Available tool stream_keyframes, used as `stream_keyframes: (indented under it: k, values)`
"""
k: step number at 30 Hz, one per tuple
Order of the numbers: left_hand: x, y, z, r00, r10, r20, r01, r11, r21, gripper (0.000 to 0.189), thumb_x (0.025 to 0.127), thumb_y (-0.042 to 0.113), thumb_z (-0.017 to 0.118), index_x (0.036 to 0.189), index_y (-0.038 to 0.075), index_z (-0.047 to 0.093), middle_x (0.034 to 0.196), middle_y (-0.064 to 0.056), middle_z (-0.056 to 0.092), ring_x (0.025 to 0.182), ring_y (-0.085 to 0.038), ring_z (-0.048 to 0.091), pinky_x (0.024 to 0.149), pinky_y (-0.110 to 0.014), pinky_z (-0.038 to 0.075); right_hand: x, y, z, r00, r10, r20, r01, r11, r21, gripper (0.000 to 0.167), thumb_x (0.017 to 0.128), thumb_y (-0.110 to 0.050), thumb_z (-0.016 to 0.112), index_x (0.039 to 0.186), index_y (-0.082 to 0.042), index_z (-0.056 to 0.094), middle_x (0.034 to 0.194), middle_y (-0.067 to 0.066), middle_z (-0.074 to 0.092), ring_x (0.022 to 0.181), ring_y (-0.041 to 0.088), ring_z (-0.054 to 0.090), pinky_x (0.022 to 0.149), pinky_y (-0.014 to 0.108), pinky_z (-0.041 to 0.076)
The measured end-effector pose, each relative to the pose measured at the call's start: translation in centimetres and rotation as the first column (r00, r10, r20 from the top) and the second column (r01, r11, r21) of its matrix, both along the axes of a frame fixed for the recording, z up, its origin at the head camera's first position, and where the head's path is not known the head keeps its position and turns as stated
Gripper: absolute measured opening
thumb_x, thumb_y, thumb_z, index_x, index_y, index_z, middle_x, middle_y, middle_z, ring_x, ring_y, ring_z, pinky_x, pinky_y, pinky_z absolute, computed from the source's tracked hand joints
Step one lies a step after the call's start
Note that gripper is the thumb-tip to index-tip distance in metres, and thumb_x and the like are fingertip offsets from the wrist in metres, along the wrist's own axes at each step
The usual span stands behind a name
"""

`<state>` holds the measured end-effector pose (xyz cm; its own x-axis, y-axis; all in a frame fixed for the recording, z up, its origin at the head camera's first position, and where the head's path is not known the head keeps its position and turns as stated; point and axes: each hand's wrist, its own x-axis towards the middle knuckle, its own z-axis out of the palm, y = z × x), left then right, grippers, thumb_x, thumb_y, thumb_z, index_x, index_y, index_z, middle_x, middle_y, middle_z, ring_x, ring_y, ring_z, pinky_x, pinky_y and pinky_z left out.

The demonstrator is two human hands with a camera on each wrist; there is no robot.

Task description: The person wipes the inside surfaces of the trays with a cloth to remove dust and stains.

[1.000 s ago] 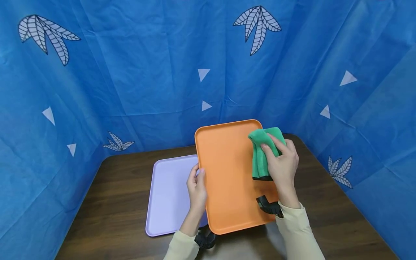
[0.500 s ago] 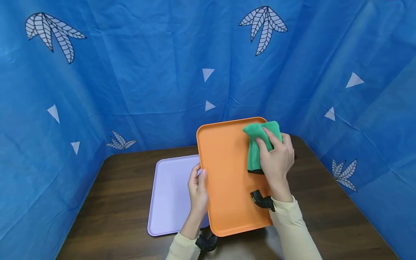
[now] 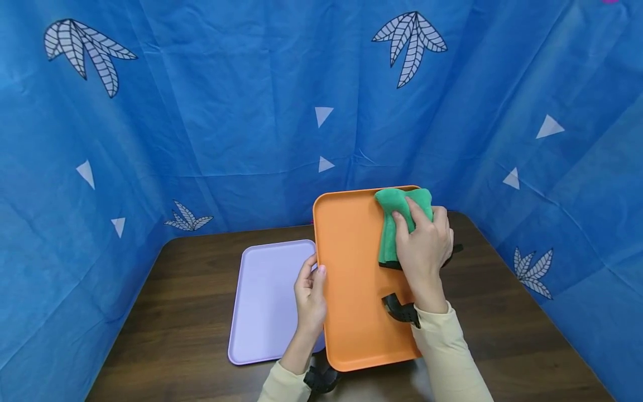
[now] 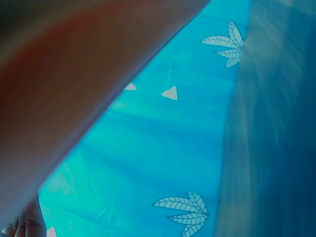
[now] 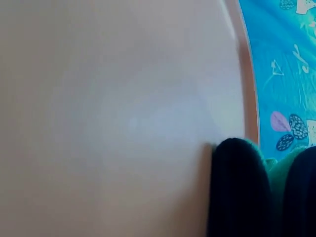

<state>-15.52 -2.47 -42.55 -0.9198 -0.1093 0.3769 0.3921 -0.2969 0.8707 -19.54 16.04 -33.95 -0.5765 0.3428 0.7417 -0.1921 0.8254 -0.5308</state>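
Note:
An orange tray [image 3: 354, 290] is held up at a slant, its shallow inner face toward me. My left hand [image 3: 310, 298] grips its left edge, thumb on the rim and fingers reaching behind. In the left wrist view, the tray's back [image 4: 89, 74] looks brownish and blurred, with fingertips [image 4: 27, 222] at the lower left. My right hand [image 3: 424, 243] holds a folded green cloth [image 3: 389, 237] with a dark hem against the tray's upper right part, hiding that corner. The cloth's dark-edged folds [image 5: 242, 192] lie beside the rim in the right wrist view.
A lilac tray [image 3: 266, 301] lies flat on the dark wooden table [image 3: 191, 296], partly behind the left hand and the orange tray. Blue patterned curtains [image 3: 226, 111] hang behind and along both sides of the table. Each wrist wears a black strap mount [image 3: 402, 310].
The right hand and cloth have moved left across the tray, farther in from its right edge. The orange tray and left hand have shifted slightly right.

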Motion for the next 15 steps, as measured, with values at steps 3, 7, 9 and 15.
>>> stream_keyframes:
  k: [3,7,9,15]
  values:
    - [0.1,0.0,0.1,1.000,-0.011,0.004,0.011,1.000,0.011,0.035,0.104,0.014,0.045,0.132,-0.007,0.050,0.102,0.005,0.069,0.088,-0.009,0.068,0.071,-0.024,0.057,0.0,-0.3,0.2,1.000,0.011,0.004,-0.011,1.000,0.009,0.035,0.089,-0.028,0.072,0.120,-0.013,0.071,0.101,0.025,0.056,0.090,0.038,0.052,0.070,0.050,0.041]
    - [0.2,0.1,0.2,1.000,-0.016,0.001,0.016,1.000,0.019,0.034,0.104,0.013,0.046,0.132,-0.007,0.050,0.102,0.005,0.070,0.088,-0.010,0.068,0.071,-0.025,0.058,0.1,-0.8,0.2,1.000,0.022,-0.003,-0.022,1.000,0.001,0.033,0.089,-0.027,0.072,0.119,-0.014,0.072,0.101,0.024,0.057,0.087,0.037,0.052,0.069,0.050,0.040]
    - [0.3,0.2,0.2,1.000,-0.015,0.000,0.015,1.000,0.015,0.034,0.103,0.012,0.046,0.131,-0.007,0.050,0.099,0.005,0.070,0.087,-0.009,0.068,0.070,-0.025,0.058,0.1,-1.1,0.1,1.000,0.026,-0.007,-0.026,1.000,0.000,0.032,0.089,-0.026,0.073,0.118,-0.014,0.072,0.100,0.024,0.057,0.086,0.037,0.052,0.068,0.049,0.040]
    - [0.1,0.3,0.0,0.999,0.010,-0.033,-0.010,1.000,-0.016,0.032,0.103,0.010,0.045,0.129,-0.009,0.050,0.091,0.007,0.068,0.084,-0.006,0.066,0.068,-0.023,0.056,0.1,-2.1,0.1,0.999,0.037,-0.031,-0.037,0.999,0.021,0.031,0.087,-0.023,0.074,0.117,-0.013,0.073,0.096,0.023,0.058,0.081,0.035,0.053,0.066,0.048,0.040]
